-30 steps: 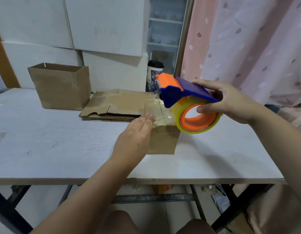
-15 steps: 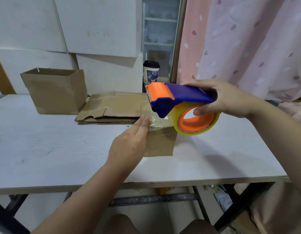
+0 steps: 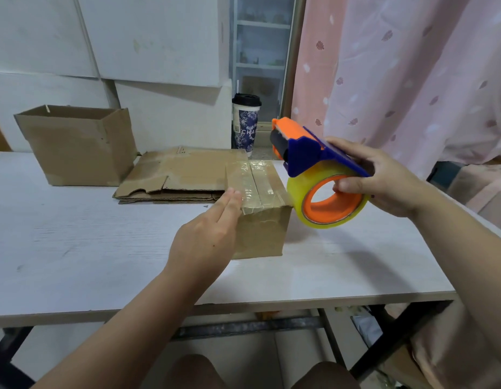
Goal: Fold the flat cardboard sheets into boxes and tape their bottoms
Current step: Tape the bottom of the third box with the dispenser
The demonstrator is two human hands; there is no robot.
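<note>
The right hand (image 3: 384, 178) has a full grip on the tape dispenser (image 3: 308, 158), fingers curled over its blue top and thumb hooked into the orange core of the roll. It holds the tool in the air just beside the right edge of the small box (image 3: 260, 237). A second ago the dispenser sat low over the top of that box; it has since swung off to the right with its orange nose tipped up and away. The left hand (image 3: 204, 240) carries nothing. Its fingers (image 3: 229, 200) are straight and, as before, pressed against the near left edge of the box where the clear tape strip (image 3: 252, 183) folds down over the side. The strip runs along the seam of the upturned face, and I cannot see any tape bridging to the roll, so it is probably cut. If so, this bottom looks closed, leaving only a rub-down and a flip. The box stands mid-counter (image 3: 75, 248), with the flat cardboard sheets (image 3: 181, 172) stacked just behind it, so more folding remains. An open box (image 3: 78, 147) stands at the far left. A lidded cup (image 3: 246, 122) stands far behind the sheets, and a pink curtain (image 3: 412, 66) hangs at right.
</note>
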